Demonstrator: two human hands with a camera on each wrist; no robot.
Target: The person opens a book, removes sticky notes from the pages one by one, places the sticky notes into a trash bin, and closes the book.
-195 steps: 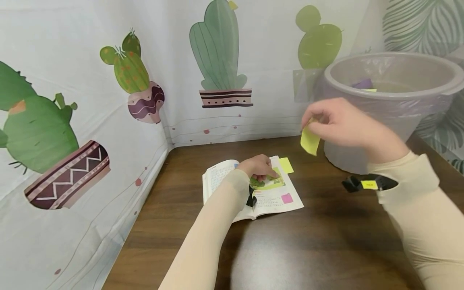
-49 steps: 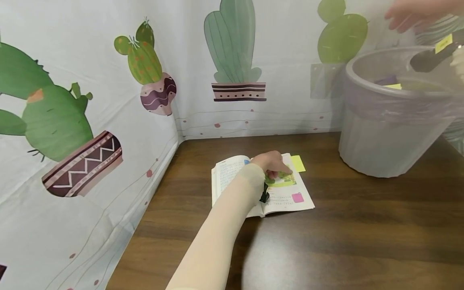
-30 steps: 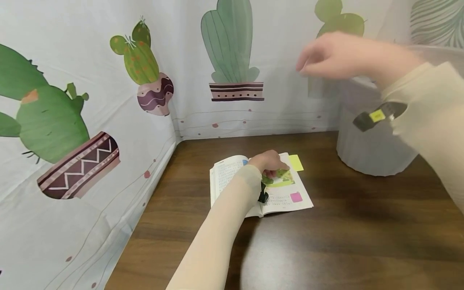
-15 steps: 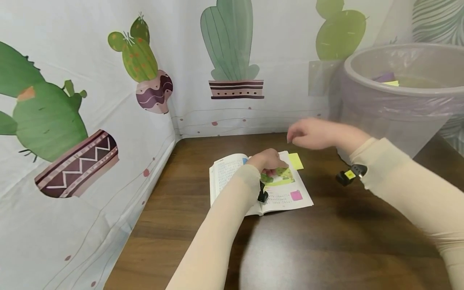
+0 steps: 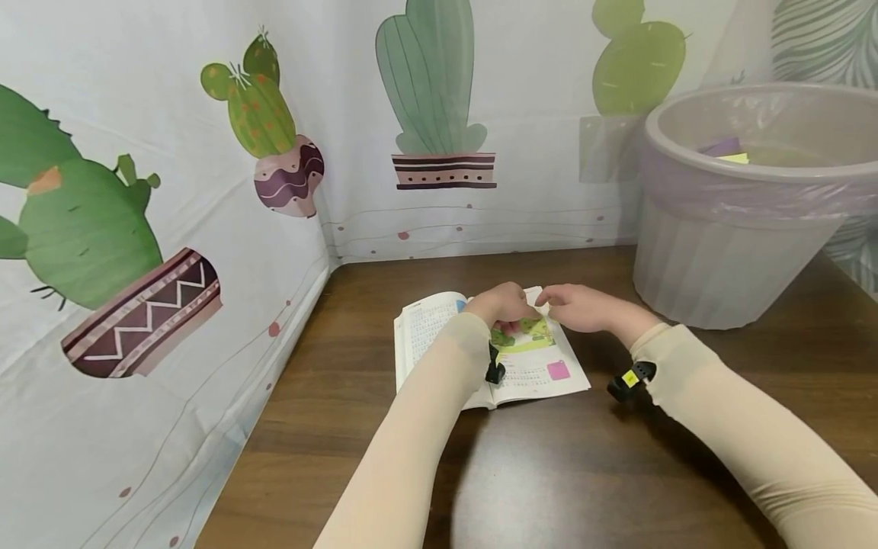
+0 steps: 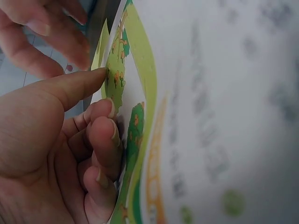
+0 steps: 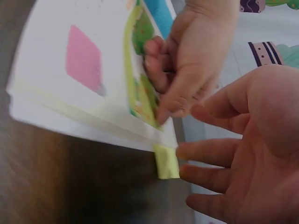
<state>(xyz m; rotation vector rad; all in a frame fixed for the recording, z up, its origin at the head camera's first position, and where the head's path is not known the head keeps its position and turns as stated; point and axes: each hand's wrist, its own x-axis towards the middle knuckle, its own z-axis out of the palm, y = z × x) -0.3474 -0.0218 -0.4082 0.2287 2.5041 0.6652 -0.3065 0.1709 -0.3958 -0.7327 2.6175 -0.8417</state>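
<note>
An open book (image 5: 427,329) lies on the table. My left hand (image 5: 504,303) rests on its right-hand page, thumb and fingertips against the green picture (image 6: 133,135). Just across from it, my right hand (image 5: 583,307) hovers at the page's top outer corner. In the right wrist view my right hand (image 7: 233,149) has its fingers spread, tips right by a yellow sticky note (image 7: 167,162) that juts past the page edge; in the head view the hand covers that note. A pink square (image 5: 559,370) is on the lower part of the same page.
A large grey bin (image 5: 727,259) with a clear liner stands to the right, purple (image 5: 720,147) and yellow (image 5: 736,158) pieces visible inside. Behind the brown table (image 5: 549,473) hangs a white cloth (image 5: 343,114) printed with cacti.
My right hand, which held a yellow sticky note 6.5 seconds ago, has come from above the bin down and left to the book, without that note. My left hand has stayed on the page.
</note>
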